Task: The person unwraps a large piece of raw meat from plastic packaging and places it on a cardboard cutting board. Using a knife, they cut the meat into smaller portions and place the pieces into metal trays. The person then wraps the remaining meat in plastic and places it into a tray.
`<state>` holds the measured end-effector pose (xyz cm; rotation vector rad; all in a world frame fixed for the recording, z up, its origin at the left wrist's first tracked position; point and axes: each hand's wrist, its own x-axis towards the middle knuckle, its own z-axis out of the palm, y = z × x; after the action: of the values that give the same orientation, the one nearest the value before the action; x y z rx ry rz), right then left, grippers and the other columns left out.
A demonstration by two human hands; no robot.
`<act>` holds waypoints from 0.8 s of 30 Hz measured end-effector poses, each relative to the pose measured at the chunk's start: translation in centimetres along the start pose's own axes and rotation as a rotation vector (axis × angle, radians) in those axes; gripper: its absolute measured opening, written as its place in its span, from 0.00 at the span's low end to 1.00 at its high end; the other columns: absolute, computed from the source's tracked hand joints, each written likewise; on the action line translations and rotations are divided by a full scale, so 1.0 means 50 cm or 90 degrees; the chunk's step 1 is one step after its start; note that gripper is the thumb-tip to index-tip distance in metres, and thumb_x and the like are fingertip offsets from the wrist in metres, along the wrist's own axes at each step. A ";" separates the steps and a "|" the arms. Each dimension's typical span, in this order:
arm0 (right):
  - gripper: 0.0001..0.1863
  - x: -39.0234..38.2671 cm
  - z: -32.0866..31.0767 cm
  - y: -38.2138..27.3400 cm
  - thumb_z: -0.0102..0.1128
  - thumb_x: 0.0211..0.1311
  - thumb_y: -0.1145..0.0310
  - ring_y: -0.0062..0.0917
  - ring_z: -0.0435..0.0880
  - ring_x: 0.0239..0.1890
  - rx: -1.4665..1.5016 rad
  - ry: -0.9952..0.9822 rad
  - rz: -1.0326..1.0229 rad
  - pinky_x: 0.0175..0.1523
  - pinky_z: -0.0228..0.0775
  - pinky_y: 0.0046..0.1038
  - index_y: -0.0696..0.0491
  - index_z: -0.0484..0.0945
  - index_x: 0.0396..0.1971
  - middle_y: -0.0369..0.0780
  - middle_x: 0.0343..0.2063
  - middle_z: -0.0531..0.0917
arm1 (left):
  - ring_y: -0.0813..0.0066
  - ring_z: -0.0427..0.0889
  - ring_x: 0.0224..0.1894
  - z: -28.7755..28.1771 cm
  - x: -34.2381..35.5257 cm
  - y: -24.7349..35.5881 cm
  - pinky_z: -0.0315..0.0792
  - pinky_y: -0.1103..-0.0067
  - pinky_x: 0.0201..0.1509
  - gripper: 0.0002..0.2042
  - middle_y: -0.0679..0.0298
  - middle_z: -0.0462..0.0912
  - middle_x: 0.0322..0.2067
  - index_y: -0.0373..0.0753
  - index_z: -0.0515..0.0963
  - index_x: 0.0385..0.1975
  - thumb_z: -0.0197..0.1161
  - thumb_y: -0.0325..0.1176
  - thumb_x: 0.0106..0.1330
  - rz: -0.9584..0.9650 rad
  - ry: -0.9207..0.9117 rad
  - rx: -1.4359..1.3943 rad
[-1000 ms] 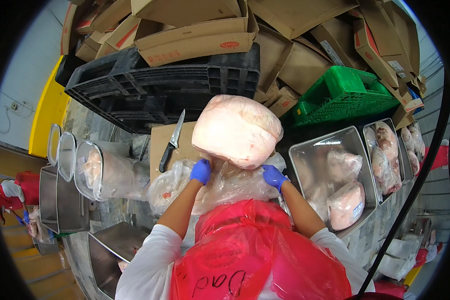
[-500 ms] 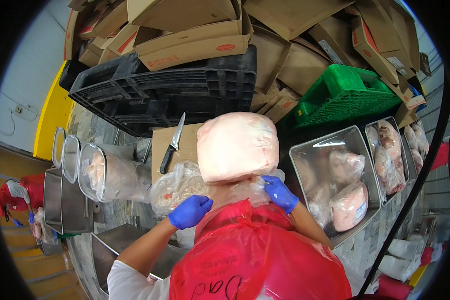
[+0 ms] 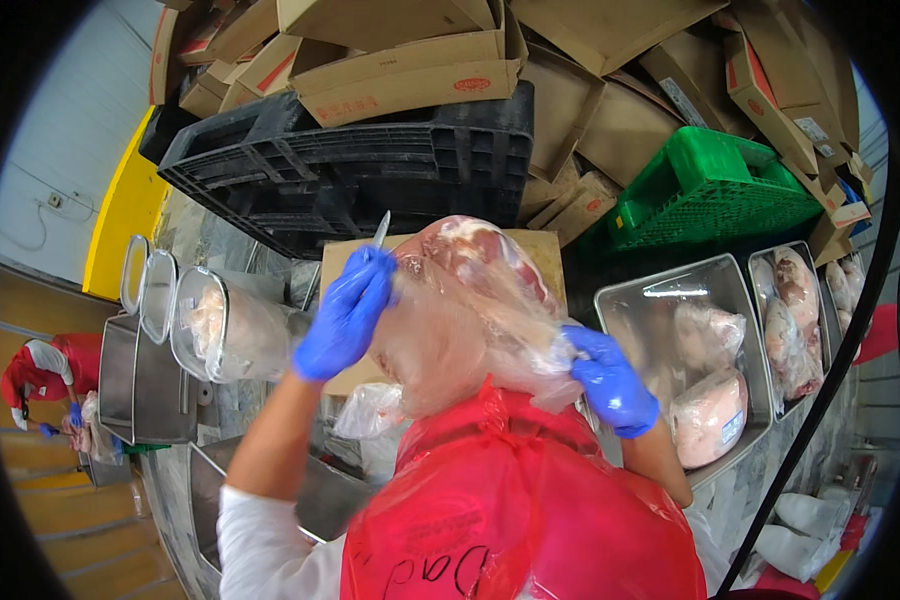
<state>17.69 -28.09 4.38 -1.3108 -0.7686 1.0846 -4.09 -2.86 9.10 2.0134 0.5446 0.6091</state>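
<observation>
A large piece of meat [image 3: 475, 245] lies on the cardboard-covered work surface [image 3: 545, 255], its red side with white fat facing up. A clear plastic bag [image 3: 440, 325] is stretched loosely over its near part, blurred by motion. My right hand [image 3: 615, 380], in a blue glove, is closed on the bag's gathered right end. My left hand [image 3: 345, 315], also blue-gloved, is raised at the meat's left, fingers closed at the bag's left edge. Past those fingers shows the blade tip of a knife [image 3: 383, 228]; its handle is hidden behind the hand.
A metal tub [image 3: 755, 400] with bagged meat stands at my right, and a clear-sided bin [image 3: 175, 330] of plastic at my left. A black pallet [image 3: 340, 170], a green pallet [image 3: 710, 190] and cardboard boxes [image 3: 410, 80] rise ahead. Another person [image 3: 50, 370] works far left.
The meat has turned from its pale fat side to its red side. My left hand has moved up and forward, over the knife. My right hand has shifted slightly right, still gripping the bag.
</observation>
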 end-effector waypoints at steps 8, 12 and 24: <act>0.25 0.160 0.088 0.097 0.46 0.59 0.79 0.21 0.72 0.51 -0.110 0.000 0.136 0.55 0.66 0.21 0.61 0.66 0.60 0.40 0.52 0.74 | 0.50 0.76 0.47 0.141 0.017 -0.253 0.70 0.67 0.50 0.20 0.47 0.76 0.47 0.37 0.72 0.51 0.60 0.39 0.62 0.072 0.090 0.468; 0.26 0.245 0.033 0.076 0.47 0.54 0.81 0.15 0.72 0.39 -0.114 0.006 0.058 0.46 0.67 0.18 0.60 0.69 0.57 0.33 0.38 0.77 | 0.44 0.76 0.42 0.162 0.046 -0.234 0.71 0.63 0.44 0.18 0.41 0.77 0.40 0.34 0.71 0.50 0.57 0.37 0.63 -0.277 0.027 0.227; 0.07 0.196 -0.133 0.108 0.61 0.61 0.69 0.11 0.69 0.31 -0.212 0.036 0.099 0.38 0.65 0.18 0.57 0.77 0.33 0.29 0.27 0.76 | 0.56 0.67 0.58 0.288 -0.084 -0.058 0.61 0.65 0.62 0.33 0.47 0.65 0.58 0.31 0.62 0.60 0.66 0.41 0.59 -0.160 0.213 -0.043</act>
<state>26.19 -21.80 -3.17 -1.6999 -0.8406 1.0656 1.08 -13.43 -0.66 1.7520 0.9480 0.8013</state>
